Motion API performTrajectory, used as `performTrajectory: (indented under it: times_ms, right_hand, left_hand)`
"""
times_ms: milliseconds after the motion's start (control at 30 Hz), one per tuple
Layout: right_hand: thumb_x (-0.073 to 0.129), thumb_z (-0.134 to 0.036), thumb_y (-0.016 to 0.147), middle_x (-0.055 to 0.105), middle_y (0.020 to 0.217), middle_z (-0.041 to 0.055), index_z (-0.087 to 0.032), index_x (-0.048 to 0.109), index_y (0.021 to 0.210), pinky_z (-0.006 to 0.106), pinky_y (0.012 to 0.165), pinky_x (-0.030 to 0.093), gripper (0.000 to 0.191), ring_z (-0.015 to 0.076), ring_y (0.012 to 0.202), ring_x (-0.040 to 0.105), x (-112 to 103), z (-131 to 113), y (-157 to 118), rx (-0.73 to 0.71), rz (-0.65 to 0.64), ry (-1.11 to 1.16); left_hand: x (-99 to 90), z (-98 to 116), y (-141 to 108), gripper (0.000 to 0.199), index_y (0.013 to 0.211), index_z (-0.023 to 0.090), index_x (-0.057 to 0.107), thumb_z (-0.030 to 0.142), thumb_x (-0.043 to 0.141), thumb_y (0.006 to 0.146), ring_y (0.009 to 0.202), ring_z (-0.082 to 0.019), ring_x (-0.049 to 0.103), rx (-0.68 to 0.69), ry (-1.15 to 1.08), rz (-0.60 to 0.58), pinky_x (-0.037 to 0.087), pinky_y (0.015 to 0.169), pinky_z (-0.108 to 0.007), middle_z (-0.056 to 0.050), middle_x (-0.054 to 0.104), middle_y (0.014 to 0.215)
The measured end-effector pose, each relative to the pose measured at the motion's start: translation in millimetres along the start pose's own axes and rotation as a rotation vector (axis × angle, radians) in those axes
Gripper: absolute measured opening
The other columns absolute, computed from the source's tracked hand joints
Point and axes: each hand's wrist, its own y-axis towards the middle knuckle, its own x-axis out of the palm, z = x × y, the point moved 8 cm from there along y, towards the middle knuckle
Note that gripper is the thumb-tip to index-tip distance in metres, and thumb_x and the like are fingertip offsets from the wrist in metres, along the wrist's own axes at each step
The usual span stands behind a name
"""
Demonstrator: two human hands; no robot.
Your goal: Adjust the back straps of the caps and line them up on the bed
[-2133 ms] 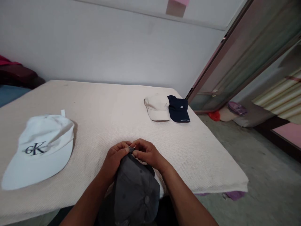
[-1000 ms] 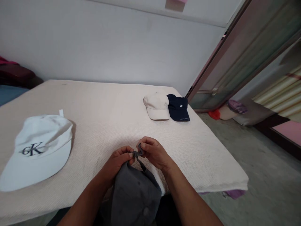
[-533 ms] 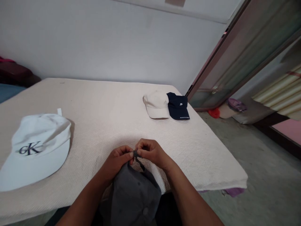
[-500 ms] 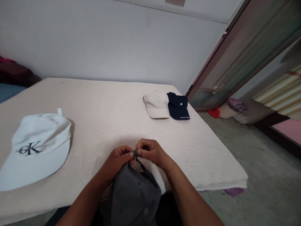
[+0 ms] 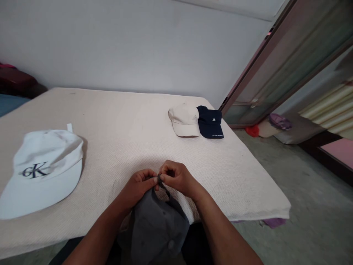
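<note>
A dark grey baseball cap [image 5: 158, 228] rests at the near edge of the bed, its crown toward me and its back opening facing away. My left hand [image 5: 142, 184] pinches one side of the cap's back strap [image 5: 164, 188] between thumb and fingers. Right beside it, my right hand [image 5: 175, 176] is closed on the same strap, fingertips almost touching those of the left. The small fastening between the fingertips is mostly hidden.
A white cap with dark CK letters [image 5: 49, 169] lies on the left of the cream-covered bed [image 5: 124, 121]. Farther back at right sit a beige cap [image 5: 184, 119] and a navy cap [image 5: 210, 123], side by side. A wall stands behind; a red item [image 5: 252, 130] lies on the floor.
Both hands stay at the strap, with only slight finger movement. The view has shifted a little, so the caps appear slightly higher in the picture.
</note>
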Motion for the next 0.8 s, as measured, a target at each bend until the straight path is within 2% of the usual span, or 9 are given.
performTrajectory:
  times_ms: [300, 800]
  right_hand:
    - [0.056, -0.017, 0.073, 0.054, 0.069, -0.0005, -0.018, 0.051, 0.065, 0.024, 0.058, 0.036, 0.01, 0.0112, 0.064, 0.047, -0.1, -0.7, -0.8, -0.01, 0.041, -0.046]
    - [0.059, -0.023, 0.074, 0.054, 0.065, -0.0011, -0.017, 0.056, 0.067, 0.023, 0.054, 0.035, 0.01, 0.0104, 0.06, 0.047, 6.0, 15.7, 2.5, 0.078, -0.007, 0.155]
  left_hand:
    - [-4.1, -5.5, 0.6, 0.02, 0.076, 0.016, 0.062, 0.032, 0.071, 0.068, 0.049, -0.01, 0.052, -0.034, -0.001, 0.015, 0.037, 0.05, -0.022, 0.0, 0.065, 0.064]
    - [-4.4, -1.6, -2.0, 0.02, 0.076, 0.016, 0.062, 0.029, 0.073, 0.065, 0.053, -0.013, 0.058, -0.042, -0.022, 0.048, 0.041, 0.054, -0.024, -0.002, 0.069, 0.066]
